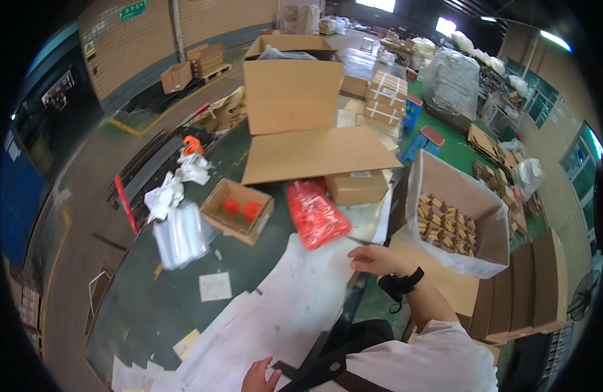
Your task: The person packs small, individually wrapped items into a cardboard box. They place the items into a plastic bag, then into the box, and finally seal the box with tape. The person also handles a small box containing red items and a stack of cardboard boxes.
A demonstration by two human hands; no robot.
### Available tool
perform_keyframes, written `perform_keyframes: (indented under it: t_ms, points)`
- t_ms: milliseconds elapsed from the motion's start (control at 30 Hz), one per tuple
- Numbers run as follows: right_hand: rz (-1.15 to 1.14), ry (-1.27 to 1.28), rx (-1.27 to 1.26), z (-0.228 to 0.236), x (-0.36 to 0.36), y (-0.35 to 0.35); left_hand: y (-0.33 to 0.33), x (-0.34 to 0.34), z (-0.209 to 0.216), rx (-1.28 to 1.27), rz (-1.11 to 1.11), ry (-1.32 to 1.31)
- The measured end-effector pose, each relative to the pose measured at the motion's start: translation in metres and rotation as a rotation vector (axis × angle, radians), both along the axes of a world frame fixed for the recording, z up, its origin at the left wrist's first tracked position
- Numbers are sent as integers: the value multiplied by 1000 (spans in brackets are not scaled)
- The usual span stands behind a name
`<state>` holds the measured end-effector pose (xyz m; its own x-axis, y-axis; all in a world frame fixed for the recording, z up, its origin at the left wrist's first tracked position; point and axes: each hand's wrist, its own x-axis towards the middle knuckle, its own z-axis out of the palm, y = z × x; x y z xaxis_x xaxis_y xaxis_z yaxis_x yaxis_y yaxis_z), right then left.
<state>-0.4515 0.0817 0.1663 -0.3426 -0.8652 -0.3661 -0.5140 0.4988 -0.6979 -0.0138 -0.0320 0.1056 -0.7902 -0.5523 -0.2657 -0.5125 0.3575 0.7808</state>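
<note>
My right hand (pixel 374 259) hovers over the right edge of a green worktable (pixel 135 297), near white paper sheets (pixel 301 281). Its fingers are slightly bent and apart, with nothing seen in them. At the lower edge, my left hand (pixel 259 377) shows only in part, fingers apart and empty, beside the same sheets. Just ahead of the right hand lies a clear bag of red items (pixel 314 215). Behind that bag sits a small closed carton (pixel 358 188). To its left stands an open small box (pixel 228 225) with orange-red pieces inside.
A large open carton (pixel 292 98) stands at the table's far end. Clear plastic bags (pixel 182 236) and crumpled white paper (pixel 164 196) lie at left. On my right, a lined box (pixel 494 228) holds rows of brown pieces, beside upright flat cartons (pixel 546 281). Blue stools (pixel 422 144) stand beyond.
</note>
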Motion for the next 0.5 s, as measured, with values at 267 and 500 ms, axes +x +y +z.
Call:
perform_keyframes:
  t_ms: [267, 500]
  points:
    - [-853, -607, -539, -56, -262, -19, 33, -147, 16, 23, -62, -102]
    - [-649, -1121, -1208, 31, -260, 4, 58, -211, 39, -55, -250, -92]
